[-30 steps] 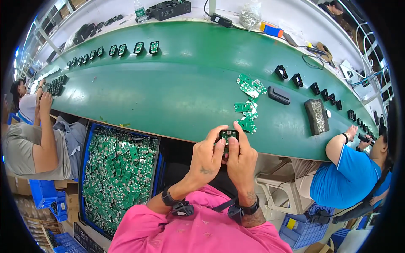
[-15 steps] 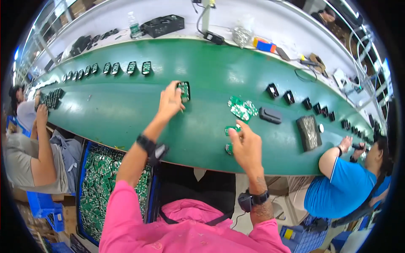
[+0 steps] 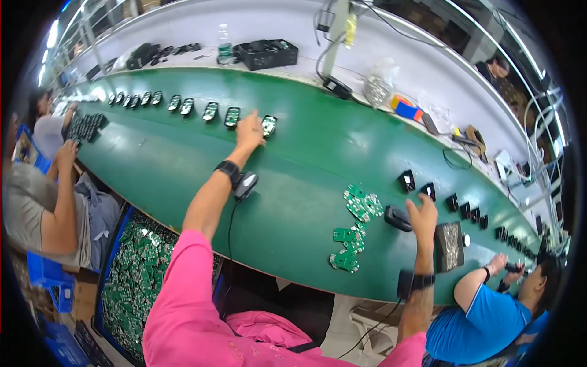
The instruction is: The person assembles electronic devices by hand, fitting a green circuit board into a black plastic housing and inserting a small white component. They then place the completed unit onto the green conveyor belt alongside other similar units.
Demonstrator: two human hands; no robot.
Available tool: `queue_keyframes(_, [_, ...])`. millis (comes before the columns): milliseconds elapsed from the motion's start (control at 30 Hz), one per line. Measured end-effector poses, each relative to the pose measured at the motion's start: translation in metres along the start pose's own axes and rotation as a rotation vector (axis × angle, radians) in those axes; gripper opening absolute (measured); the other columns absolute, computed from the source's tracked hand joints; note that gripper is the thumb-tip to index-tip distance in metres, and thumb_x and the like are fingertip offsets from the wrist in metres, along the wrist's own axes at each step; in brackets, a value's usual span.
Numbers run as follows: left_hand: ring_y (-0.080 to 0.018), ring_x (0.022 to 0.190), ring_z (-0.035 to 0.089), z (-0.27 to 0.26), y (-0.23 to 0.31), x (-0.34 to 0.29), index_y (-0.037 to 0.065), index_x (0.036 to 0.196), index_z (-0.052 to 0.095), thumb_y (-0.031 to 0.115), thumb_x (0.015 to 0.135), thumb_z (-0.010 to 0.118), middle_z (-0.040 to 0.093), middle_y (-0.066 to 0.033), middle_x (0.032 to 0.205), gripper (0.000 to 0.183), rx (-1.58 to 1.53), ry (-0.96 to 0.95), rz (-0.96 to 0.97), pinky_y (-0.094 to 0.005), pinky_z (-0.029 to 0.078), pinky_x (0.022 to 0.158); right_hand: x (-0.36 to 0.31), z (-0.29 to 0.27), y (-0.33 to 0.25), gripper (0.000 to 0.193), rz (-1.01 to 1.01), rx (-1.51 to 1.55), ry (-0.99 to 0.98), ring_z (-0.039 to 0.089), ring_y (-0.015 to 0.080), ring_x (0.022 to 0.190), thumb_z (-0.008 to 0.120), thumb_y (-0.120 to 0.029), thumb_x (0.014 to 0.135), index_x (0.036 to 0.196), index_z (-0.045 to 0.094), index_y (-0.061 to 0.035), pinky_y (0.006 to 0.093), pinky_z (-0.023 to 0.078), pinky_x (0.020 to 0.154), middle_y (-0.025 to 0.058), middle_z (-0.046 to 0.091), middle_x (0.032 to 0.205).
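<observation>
My left hand (image 3: 249, 133) is at the near end of the back row, its fingers closed along the left side of a small black case (image 3: 268, 126) with a green circuit board in it. The case's far side shows; my fingers partly cover its left edge. To the right, my right hand (image 3: 424, 219) reaches out with thumb and fingers apart, just short of an empty black case (image 3: 428, 191). Beside that hand lies a dark rounded case (image 3: 398, 218). Loose green circuit boards (image 3: 364, 205) lie in a cluster between my hands.
More filled cases (image 3: 210, 111) line the left back; empty cases (image 3: 452, 202) run off right. A wrapped block (image 3: 449, 247) stands near the right edge. A blue bin (image 3: 136, 269) of boards sits below left. Co-workers sit on both sides, one in a blue shirt (image 3: 483, 324).
My left hand has carried the filled case away from me to the end of the row. My right hand has moved right from the loose boards towards the empty cases. The view has shifted.
</observation>
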State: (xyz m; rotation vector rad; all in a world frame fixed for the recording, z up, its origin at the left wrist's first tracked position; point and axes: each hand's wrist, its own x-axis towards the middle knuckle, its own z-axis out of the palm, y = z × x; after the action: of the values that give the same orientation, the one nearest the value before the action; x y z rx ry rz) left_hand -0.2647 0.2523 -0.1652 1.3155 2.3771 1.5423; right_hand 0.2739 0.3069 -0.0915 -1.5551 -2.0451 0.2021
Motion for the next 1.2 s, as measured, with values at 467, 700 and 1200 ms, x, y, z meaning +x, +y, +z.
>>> queue_keyframes(467, [-0.0147,0.062,0.066,-0.038,0.182,-0.228,-0.003,0.113,0.065,0.016,0.096,0.058,0.069,-0.0133,0.102,0.026,-0.562,-0.608,-0.223,-0.0280,0.054,0.054,0.086,0.034,0.052,0.036,0.209,-0.024,-0.172,0.051,0.0161,0.048,0.080,-0.029,0.069,0.063,0.060,0.0006,0.0335,0.044,0.049,0.0048,0.056,0.059])
queue_keyframes(700, [-0.0213,0.091,0.069,-0.030,0.214,-0.284,0.002,0.149,0.033,0.032,0.103,0.050,0.056,-0.0217,0.131,0.057,-0.993,-0.609,-0.407,-0.0280,0.059,0.062,0.000,-0.010,-0.063,0.028,0.268,0.746,-0.633,0.044,0.0049,0.046,0.078,-0.021,0.080,0.090,0.068,0.0026,0.0214,0.032,0.041,-0.0017,0.055,0.062])
queue_keyframes(1200, [-0.0195,0.075,0.066,-0.082,0.177,-0.319,0.010,0.142,0.031,0.022,0.105,0.043,0.057,-0.0140,0.119,0.041,-1.209,-0.617,-0.630,-0.0260,0.052,0.056,-0.042,0.043,-0.105,0.034,-0.382,-0.114,-0.307,0.060,0.0436,0.092,0.075,-0.011,0.077,0.105,0.057,-0.0013,0.0503,0.050,0.077,0.0212,0.058,0.107])
